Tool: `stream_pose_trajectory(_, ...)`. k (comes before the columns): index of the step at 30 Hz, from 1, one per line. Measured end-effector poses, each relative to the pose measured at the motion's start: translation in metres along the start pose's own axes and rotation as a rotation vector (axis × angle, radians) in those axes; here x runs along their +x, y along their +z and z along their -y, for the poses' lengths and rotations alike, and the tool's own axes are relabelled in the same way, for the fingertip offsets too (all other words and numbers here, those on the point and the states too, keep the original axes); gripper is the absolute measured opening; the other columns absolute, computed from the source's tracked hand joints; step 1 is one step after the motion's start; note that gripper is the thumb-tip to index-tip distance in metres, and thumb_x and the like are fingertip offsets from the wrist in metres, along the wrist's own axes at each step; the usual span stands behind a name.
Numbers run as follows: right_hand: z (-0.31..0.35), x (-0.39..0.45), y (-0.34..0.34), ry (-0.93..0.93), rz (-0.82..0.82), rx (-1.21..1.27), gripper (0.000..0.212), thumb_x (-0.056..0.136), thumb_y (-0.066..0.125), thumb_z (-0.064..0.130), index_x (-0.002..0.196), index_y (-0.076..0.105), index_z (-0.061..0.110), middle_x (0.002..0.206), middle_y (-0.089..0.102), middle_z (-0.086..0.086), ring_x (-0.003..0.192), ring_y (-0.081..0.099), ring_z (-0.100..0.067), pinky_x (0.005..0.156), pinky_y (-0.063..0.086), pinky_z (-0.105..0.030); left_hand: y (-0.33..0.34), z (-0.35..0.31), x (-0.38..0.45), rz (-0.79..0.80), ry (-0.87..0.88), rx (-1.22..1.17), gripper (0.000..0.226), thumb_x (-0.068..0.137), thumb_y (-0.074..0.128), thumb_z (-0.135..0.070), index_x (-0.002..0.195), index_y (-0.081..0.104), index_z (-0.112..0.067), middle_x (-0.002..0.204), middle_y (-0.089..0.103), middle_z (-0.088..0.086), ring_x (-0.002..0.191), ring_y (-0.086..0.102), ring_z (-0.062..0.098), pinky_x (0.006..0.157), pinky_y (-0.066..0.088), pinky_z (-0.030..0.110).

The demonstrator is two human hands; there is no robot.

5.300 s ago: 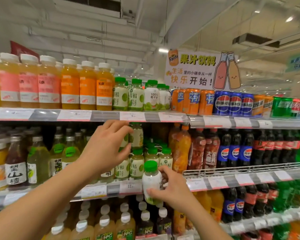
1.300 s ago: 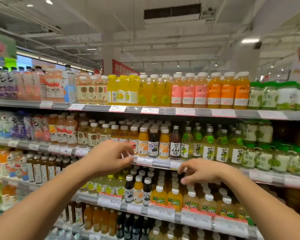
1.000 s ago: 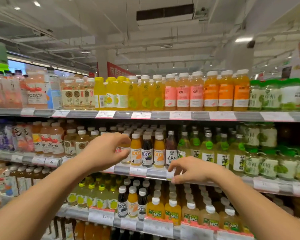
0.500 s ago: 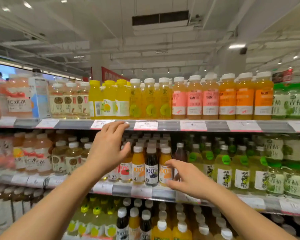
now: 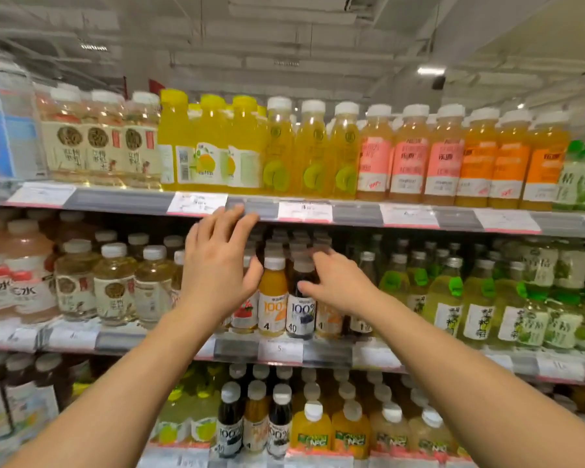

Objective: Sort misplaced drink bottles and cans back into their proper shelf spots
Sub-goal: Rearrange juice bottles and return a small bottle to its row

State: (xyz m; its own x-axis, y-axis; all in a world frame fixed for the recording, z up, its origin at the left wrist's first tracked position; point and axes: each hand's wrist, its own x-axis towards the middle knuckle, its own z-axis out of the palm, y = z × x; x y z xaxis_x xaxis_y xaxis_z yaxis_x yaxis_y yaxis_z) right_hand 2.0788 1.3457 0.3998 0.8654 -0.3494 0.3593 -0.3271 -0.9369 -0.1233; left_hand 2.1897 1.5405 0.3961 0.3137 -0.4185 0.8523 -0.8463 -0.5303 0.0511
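— Reaching into the middle shelf (image 5: 284, 349), are both hands at the small juice bottles?

— Yes. The left hand (image 5: 217, 265) is raised in front of the bottles with its fingers spread wide and nearly straight, the fingertips up by the front edge of the top shelf (image 5: 352, 216). It holds nothing.

— And the right hand (image 5: 335, 282)?

— Its fingers are loosely bent and reach over the cap of the dark bottle (image 5: 301, 309), which stands at the front edge of the middle shelf. Motion blur hides whether it grips the bottle or only touches it; I cannot tell.

— What stands beside that one?

— An orange bottle (image 5: 273, 298) just to its left, touching it, and a strawberry bottle (image 5: 244, 314) further left, partly hidden behind the left hand. Green-labelled bottles (image 5: 453, 298) fill the same shelf to the right.
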Motion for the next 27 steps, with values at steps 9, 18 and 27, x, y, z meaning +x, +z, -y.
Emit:
stream_pose_trajectory(9,0.008,0.015,0.032,0.176,-0.099,-0.032,0.04,0.095,0.062,0.057,0.093,0.05,0.019,0.092,0.059,-0.003,0.094,0.063,-0.029,0.077,0.058,-0.043,0.015,0.009,0.0,-0.068,0.009,-0.044,0.062,0.081,0.06,-0.035,0.139,0.049,-0.021,0.143,0.047,0.007,0.129,0.038,0.032,0.096,0.04,0.051)
stream_pose_trajectory(18,0.012,-0.021,0.033,0.136,-0.166,0.063,0.042,0.093,0.068,0.054,0.113,0.049,0.022,0.1,0.063,-0.001,0.086,0.057,-0.023,0.067,0.041,-0.033,0.024,0.003,0.0,-0.102,-0.046,-0.087,0.058,0.083,0.059,-0.036,0.138,0.048,-0.023,0.144,0.045,0.006,0.131,0.037,0.033,0.095,0.042,0.05)
stream_pose_trajectory(27,-0.002,-0.108,0.04,0.07,-0.406,0.361,0.037,0.092,0.077,0.036,0.112,0.048,0.023,0.095,0.061,0.007,0.085,0.061,-0.019,0.068,0.048,-0.033,-0.001,-0.003,0.0,0.052,-0.064,-0.008,0.063,0.085,0.059,-0.038,0.144,0.042,-0.027,0.151,0.041,0.003,0.137,0.034,0.03,0.1,0.039,0.051)
